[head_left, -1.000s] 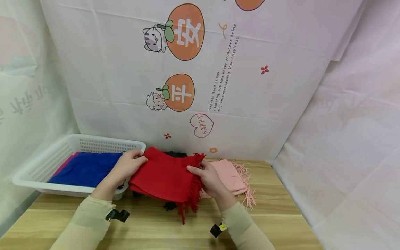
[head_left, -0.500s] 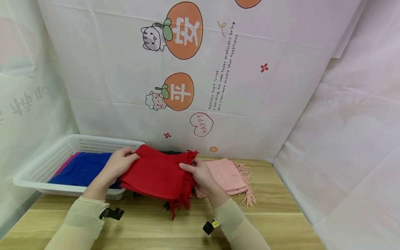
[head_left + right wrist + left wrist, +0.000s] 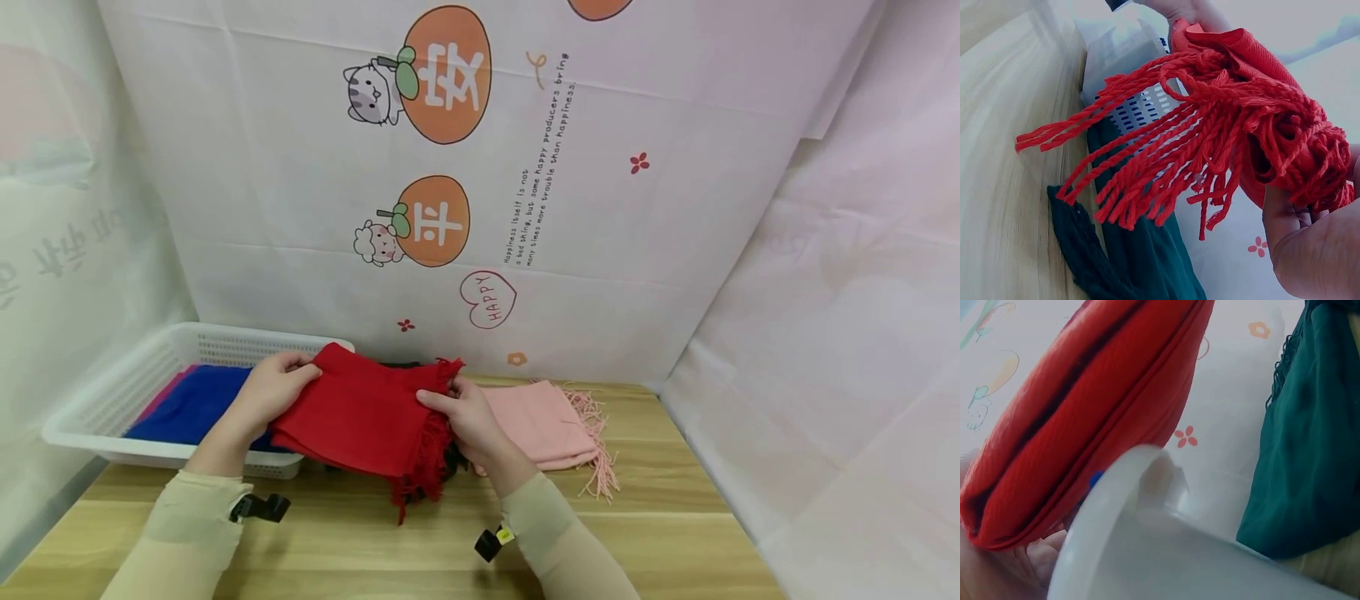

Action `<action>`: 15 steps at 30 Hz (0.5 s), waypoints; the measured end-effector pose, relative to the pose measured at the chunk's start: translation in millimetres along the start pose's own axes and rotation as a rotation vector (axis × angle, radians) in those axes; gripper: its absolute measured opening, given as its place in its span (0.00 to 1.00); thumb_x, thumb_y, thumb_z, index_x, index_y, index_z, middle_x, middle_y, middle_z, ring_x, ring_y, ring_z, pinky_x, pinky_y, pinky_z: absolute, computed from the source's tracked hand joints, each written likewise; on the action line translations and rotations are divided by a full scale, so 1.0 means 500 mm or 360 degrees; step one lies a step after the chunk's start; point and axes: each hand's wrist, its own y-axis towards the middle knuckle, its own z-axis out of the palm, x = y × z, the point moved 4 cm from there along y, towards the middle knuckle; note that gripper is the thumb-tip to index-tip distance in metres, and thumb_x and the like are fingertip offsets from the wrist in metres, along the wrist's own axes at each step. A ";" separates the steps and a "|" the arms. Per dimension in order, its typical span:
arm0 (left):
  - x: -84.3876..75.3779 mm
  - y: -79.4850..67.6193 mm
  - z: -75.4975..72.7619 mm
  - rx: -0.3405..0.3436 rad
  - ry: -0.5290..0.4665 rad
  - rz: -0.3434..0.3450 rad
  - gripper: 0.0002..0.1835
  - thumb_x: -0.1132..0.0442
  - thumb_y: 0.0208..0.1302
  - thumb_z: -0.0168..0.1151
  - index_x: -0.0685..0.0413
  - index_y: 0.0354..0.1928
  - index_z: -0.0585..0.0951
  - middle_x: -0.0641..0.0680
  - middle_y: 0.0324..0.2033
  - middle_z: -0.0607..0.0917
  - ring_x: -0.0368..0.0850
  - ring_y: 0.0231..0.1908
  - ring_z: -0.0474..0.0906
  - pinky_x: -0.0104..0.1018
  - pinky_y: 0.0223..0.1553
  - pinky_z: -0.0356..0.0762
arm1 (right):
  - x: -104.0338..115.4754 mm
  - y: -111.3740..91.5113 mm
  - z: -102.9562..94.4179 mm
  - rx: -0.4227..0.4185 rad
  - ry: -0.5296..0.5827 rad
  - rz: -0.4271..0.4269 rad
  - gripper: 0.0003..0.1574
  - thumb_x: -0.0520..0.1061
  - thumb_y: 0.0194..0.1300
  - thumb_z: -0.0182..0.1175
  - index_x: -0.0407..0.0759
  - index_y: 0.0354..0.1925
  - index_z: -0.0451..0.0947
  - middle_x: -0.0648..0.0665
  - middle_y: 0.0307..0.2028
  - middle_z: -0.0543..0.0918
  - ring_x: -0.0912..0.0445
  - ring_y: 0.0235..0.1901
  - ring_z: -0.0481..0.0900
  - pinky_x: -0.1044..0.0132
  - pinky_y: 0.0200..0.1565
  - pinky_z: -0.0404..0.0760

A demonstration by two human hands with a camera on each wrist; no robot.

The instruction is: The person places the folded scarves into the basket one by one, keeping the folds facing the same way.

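Note:
Both hands hold a folded red scarf [image 3: 360, 412] with twisted fringe, raised above the table. My left hand [image 3: 277, 387] grips its left edge, thumb on top and fingers underneath. At the fringed right end, my right hand [image 3: 468, 421] pinches the cloth, as the right wrist view also shows with the red fringe [image 3: 1210, 125] hanging down. The scarf's left side overlaps the rim of a white plastic basket [image 3: 82, 433]. Inside the basket lie a folded blue cloth [image 3: 191, 408] and a magenta cloth [image 3: 161, 392]. Beneath the red scarf is a dark green scarf [image 3: 1310, 444], mostly hidden in the head view.
A folded pink scarf [image 3: 536, 425] with fringe lies on the wooden table [image 3: 652, 517], right of my right hand. A white printed sheet [image 3: 600, 250] hangs at the back, and pale sheets close off both sides.
Both hands have carried the red scarf left, from beside the basket to partly over its right rim. It covers more of the blue cloth, and the pink scarf shows more.

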 end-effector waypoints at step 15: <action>0.017 -0.001 -0.042 -0.0056 0.0050 -0.0019 0.26 0.49 0.87 0.54 0.65 0.69 0.80 0.69 0.59 0.82 0.54 0.44 0.82 0.44 0.41 0.83 | -0.009 0.020 0.042 0.0091 0.0047 0.0008 0.27 0.43 0.78 0.71 0.37 0.65 0.70 0.42 0.48 0.89 0.55 0.43 0.91 0.63 0.48 0.89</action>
